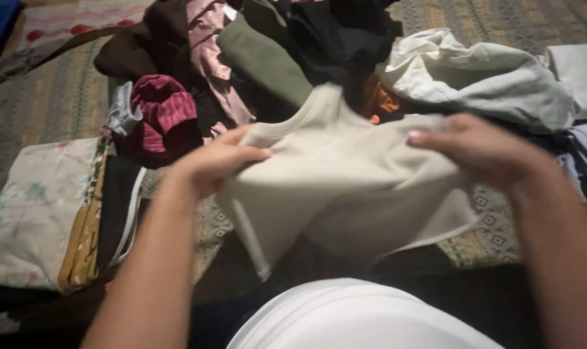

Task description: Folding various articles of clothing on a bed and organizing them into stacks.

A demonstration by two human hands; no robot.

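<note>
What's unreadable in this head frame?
- Beige garment: type unclear; bunched between left hand and right hand, lower part folded under.
- Right hand's fingertips: motion-blurred.
- Clothes pile: items overlap, top cut off by the frame edge.
- Folded stack: lower layers hidden by the floral piece on top.

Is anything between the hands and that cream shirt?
No, nothing visible. The left hand and right hand each pinch an edge of the cream shirt, held up in front of the pile of clothes.

Single head-worn view, looks steeply down and forward, close over both forearms and a patterned mat [61, 97].
</note>
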